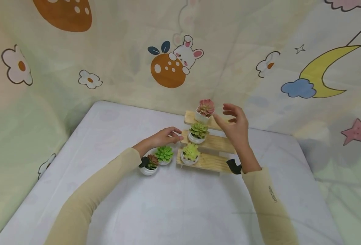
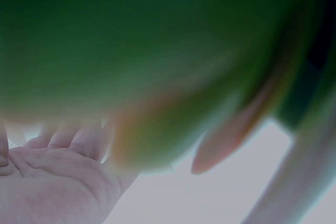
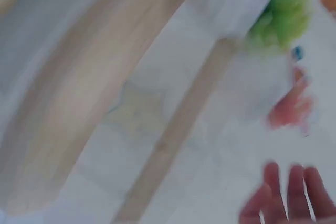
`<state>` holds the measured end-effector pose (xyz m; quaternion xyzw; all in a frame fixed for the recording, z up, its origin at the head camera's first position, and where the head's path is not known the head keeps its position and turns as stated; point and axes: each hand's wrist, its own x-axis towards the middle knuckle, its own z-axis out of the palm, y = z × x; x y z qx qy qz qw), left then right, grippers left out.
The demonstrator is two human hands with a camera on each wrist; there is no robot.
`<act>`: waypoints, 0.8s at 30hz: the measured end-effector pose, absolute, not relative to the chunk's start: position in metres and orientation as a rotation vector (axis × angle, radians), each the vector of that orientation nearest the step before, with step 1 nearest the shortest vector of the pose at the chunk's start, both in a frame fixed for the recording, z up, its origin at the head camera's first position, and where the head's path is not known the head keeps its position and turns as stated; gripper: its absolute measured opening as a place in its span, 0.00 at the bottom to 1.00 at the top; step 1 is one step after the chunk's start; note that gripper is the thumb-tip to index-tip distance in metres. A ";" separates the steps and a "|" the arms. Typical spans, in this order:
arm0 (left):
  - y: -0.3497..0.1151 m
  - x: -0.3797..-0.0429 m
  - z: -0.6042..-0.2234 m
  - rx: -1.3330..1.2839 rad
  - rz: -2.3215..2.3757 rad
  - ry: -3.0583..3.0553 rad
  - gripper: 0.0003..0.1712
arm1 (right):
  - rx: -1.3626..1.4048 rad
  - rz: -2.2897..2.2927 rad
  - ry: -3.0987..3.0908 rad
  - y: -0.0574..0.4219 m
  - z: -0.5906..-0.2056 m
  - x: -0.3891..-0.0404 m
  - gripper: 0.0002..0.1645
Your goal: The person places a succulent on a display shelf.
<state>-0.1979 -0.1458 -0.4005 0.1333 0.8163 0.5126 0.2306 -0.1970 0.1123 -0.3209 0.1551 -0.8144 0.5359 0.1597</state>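
Observation:
A three-tier wooden shelf (image 1: 218, 143) carries a pink succulent (image 1: 206, 108) in a white pot on top, a green succulent (image 1: 199, 130) on the middle tier and a yellow-green succulent (image 1: 191, 151) on the lowest. My right hand (image 1: 237, 124) hovers over the top tier, thumb close beside the pink succulent's pot; its fingers (image 3: 296, 190) hold nothing. Loosely bent and empty, my left hand (image 1: 165, 136) is by the shelf's left end. Blurred green leaves (image 2: 157, 45) fill much of the left wrist view, partly hiding the left palm (image 2: 58, 190).
Left of the shelf, below the left hand, stand a bright green succulent (image 1: 164, 153) and a reddish-brown succulent (image 1: 152, 162) in white pots. A white cloth (image 1: 180, 211) covers the table. Printed fabric (image 1: 122, 51) hangs around the back and sides.

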 end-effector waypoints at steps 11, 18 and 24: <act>-0.146 -0.200 -0.401 0.355 1.355 2.300 0.29 | 0.969 1.724 -2.042 0.066 -0.387 -0.079 0.06; -0.146 -0.199 -0.402 0.351 1.300 2.348 0.29 | 0.837 1.878 -2.657 0.041 -0.423 -0.067 0.17; -0.146 -0.196 -0.399 0.349 1.285 2.340 0.29 | 0.783 1.867 -2.888 0.019 -0.433 -0.075 0.32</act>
